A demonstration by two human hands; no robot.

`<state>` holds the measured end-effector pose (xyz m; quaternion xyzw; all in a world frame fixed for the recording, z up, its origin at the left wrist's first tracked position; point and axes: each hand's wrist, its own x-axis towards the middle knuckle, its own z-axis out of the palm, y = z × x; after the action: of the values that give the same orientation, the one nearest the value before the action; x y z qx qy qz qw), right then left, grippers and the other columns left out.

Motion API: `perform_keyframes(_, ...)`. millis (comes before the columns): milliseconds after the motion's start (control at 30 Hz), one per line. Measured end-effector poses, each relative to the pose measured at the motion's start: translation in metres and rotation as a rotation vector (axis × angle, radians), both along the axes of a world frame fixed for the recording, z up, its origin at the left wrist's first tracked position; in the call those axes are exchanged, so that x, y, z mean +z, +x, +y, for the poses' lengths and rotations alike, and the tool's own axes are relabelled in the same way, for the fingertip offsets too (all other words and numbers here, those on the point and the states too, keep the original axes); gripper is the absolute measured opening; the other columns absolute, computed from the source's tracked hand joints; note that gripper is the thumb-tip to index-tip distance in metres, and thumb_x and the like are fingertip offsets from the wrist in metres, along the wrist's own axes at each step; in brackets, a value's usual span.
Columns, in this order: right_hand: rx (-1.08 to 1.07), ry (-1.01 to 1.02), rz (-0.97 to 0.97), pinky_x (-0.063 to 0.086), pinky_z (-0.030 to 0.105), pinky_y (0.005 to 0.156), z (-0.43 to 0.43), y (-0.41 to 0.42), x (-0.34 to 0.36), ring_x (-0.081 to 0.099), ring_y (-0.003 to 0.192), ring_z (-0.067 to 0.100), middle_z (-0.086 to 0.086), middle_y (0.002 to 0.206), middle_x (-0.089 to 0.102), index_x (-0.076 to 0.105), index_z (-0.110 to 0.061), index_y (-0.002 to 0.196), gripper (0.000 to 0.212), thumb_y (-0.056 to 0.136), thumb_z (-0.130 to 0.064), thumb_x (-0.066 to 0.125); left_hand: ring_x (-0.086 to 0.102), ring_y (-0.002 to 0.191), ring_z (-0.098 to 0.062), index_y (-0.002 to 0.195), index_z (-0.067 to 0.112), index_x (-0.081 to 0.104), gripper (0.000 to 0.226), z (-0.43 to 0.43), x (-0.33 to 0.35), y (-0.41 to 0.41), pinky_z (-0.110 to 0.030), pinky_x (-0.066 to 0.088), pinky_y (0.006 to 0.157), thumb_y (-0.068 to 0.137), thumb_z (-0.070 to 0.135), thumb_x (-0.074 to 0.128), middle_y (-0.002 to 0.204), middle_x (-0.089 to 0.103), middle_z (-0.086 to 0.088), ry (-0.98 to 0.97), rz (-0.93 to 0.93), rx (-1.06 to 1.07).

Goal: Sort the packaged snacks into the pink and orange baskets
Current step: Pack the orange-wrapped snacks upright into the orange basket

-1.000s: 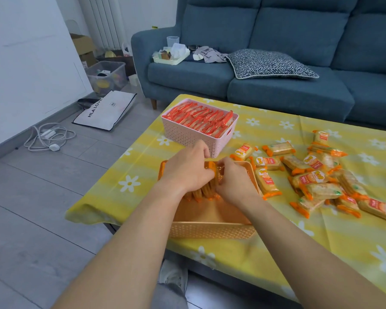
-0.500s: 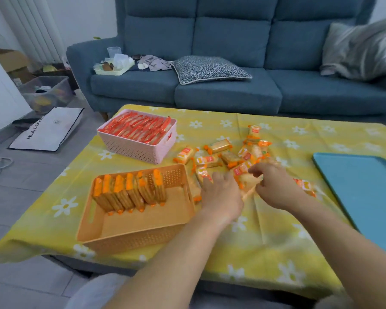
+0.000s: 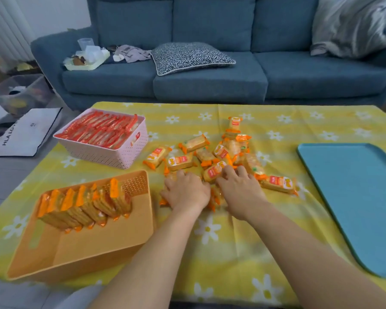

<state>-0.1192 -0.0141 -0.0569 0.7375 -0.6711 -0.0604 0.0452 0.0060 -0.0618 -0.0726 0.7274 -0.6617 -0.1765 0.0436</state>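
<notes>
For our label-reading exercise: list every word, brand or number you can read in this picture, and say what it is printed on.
"HLA LOV": on the white bag; further letters unclear.
Small mark mid-bag: too small to read.
Red labels on the loose snack packets: blurred, unreadable.
Print on the red packets in the pink basket: not legible.

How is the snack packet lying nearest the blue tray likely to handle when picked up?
The packet probably feels light and stiffish: a flat biscuit shows through. Its glossy wrapper may slip, and squeezing could crack it.
</notes>
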Motion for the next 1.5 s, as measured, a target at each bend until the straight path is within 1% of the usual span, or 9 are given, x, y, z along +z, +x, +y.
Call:
perform_keyframes(133,0.116,0.05,-0.054,0.041,0.041,0.097,-0.004,-0.002,-0.004,0.042,0.125,0.026,-0.004,0.137,0.049,0.048,-0.029,0.131,0.048,0.087,-0.018,0.062,0.039,0.127,-0.038,0.132,0.018,0.052,0.056,-0.012,0.0,0.007,-0.046,0.042,0.098,0.088,0.047,0.069,0.139,0.04,-0.01,-0.056,0.026,0.08)
perform_keyframes(367,0.002,0.156,0.011,0.039,0.042,0.102,-0.001,-0.013,0.006,0.04,0.125,0.03,0.007,0.131,0.045,0.054,-0.019,0.129,0.063,0.078,-0.054,0.069,0.036,0.132,-0.04,0.149,0.015,0.012,0.095,-0.014,-0.001,0.005,-0.042,0.041,0.102,0.08,0.03,0.076,0.144,0.029,-0.018,0.172,0.018,0.042)
perform_keyframes(500,-0.267,0.137,-0.569,0.053,0.03,0.073,-0.001,-0.04,0.039,0.067,0.095,0.017,-0.001,0.097,0.069,0.057,-0.023,0.106,0.045,0.069,-0.045,0.072,0.039,0.132,-0.041,0.148,0.016,0.014,0.1,-0.019,0.0,0.008,-0.043,0.043,0.1,0.075,0.03,0.082,0.143,0.035,-0.019,0.187,0.139,0.073)
perform_keyframes(633,-0.597,-0.165,-1.04,0.041,0.025,0.05,-0.004,-0.08,0.048,0.059,0.054,0.013,-0.006,0.054,0.062,0.065,-0.015,0.073,0.015,0.076,-0.027,0.072,0.056,0.122,-0.032,0.146,0.015,0.027,0.094,-0.03,0.012,0.002,-0.034,0.046,0.098,0.073,0.026,0.084,0.134,0.056,-0.008,0.071,0.584,0.116)
perform_keyframes(833,-0.629,0.082,-1.014,0.059,0.041,0.074,-0.009,-0.083,0.022,0.071,0.081,0.022,0.003,0.083,0.074,0.066,-0.022,0.098,0.027,0.072,-0.021,0.073,0.055,0.124,-0.029,0.151,0.035,0.028,0.103,-0.016,0.01,-0.031,-0.042,0.044,0.106,0.059,0.031,0.076,0.135,0.06,-0.002,0.088,0.562,-0.128)
perform_keyframes(933,-0.579,0.148,-0.982,0.051,0.028,0.073,-0.013,-0.071,0.024,0.063,0.085,0.017,-0.004,0.086,0.066,0.053,-0.025,0.106,0.038,0.075,-0.017,0.074,0.058,0.121,-0.029,0.147,0.032,0.035,0.093,-0.014,0.009,-0.042,-0.042,0.045,0.103,0.063,0.041,0.076,0.129,0.063,-0.002,0.11,0.45,-0.14)
perform_keyframes(1133,-0.586,0.255,-1.034,0.052,0.031,0.086,-0.015,-0.066,0.024,0.063,0.099,0.02,0.003,0.108,0.065,0.042,-0.027,0.144,0.072,0.079,-0.019,0.071,0.069,0.088,-0.025,0.091,0.024,0.07,0.041,-0.014,0.002,-0.047,-0.037,0.056,0.086,0.054,0.042,0.07,0.088,0.075,0.001,0.253,0.705,0.073)
perform_keyframes(1233,-0.58,0.269,-1.122,0.056,0.034,0.086,-0.02,-0.061,0.021,0.068,0.093,0.019,0.001,0.102,0.071,0.048,-0.029,0.138,0.072,0.071,-0.022,0.073,0.067,0.075,-0.025,0.079,0.018,0.068,0.007,-0.015,0.005,-0.046,-0.029,0.052,0.069,0.074,0.02,0.073,0.072,0.07,0.0,0.23,0.892,0.133)
perform_keyframes(1500,-0.606,0.261,-1.505,0.059,0.053,0.085,-0.013,-0.053,0.02,0.073,0.094,0.029,0.009,0.098,0.076,0.066,-0.026,0.11,0.059,0.052,-0.023,0.075,0.073,0.08,-0.03,0.105,0.011,0.075,0.032,-0.007,0.014,-0.04,-0.036,0.06,0.068,0.074,0.01,0.068,0.098,0.077,-0.017,0.387,1.251,0.178)
